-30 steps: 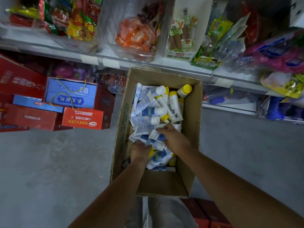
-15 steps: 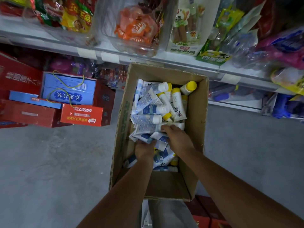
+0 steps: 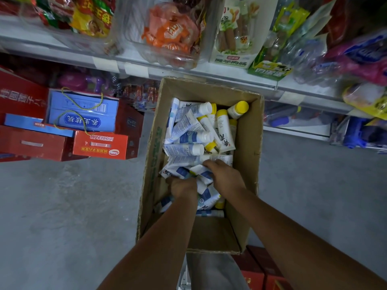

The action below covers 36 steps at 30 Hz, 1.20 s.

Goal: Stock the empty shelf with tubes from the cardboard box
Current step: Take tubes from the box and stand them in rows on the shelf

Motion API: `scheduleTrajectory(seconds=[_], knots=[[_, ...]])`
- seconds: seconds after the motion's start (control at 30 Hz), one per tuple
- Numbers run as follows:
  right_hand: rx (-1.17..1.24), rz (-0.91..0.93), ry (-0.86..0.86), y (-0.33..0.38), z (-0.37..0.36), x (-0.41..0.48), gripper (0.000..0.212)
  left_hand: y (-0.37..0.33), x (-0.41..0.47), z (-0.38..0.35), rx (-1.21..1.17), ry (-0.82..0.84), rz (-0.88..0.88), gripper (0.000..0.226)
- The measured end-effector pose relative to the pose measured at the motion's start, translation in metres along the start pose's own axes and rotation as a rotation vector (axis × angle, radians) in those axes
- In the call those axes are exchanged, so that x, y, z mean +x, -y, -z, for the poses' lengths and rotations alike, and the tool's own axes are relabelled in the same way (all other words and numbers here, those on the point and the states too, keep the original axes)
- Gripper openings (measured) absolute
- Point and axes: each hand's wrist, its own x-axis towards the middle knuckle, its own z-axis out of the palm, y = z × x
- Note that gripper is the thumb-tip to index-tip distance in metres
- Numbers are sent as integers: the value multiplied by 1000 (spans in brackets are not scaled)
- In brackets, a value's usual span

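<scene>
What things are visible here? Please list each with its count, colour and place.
cardboard box: one, brown, on the floor before the shelf.
tubes: many, white with blue print, white or yellow caps, piled in the box.
gift cartons: several, red and blue, stacked on the floor at left.
shelf: one, white, across the top.
snack packets: many, orange, red, green, on the shelf.
floor: grey.
left hand: in the box, grips tubes.
right hand: beside it, curled on tubes.

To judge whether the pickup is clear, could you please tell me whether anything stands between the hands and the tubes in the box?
Nothing visible does. The box is open on top, and the left hand and right hand are both inside it, gripping tubes at the near end of the pile.
</scene>
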Motion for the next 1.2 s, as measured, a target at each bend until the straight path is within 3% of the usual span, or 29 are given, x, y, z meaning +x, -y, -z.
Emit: scheduleTrajectory(seconds=[0.1,0.27,0.37,0.47,0.53,0.67,0.9,1.07,1.2], knots=[[169,-37,-49,-2,4,1,39,2,5,2,-14,41,46,55],[469,-93,-155,-5,13,0,41,-1,4,12,101,99,34,19],[592,-132,-168,-4,21,-1,39,3,0,14,119,97,10,34],[650,-160,-174,-9,23,-1,38,14,-1,10,158,-10,-63,53],[693,-184,-177,-12,23,-2,38,20,2,7,241,-32,-103,54],[754,-200,-202,-18,21,-7,37,14,-10,13,108,-75,-117,52],[844,-192,-241,-17,23,-15,37,10,-9,23,-45,6,-123,30],[870,-146,-280,-11,37,-23,38,17,-23,48,-222,133,-16,31],[925,-124,-298,-7,55,-34,40,20,-36,80,-197,297,-26,46]])
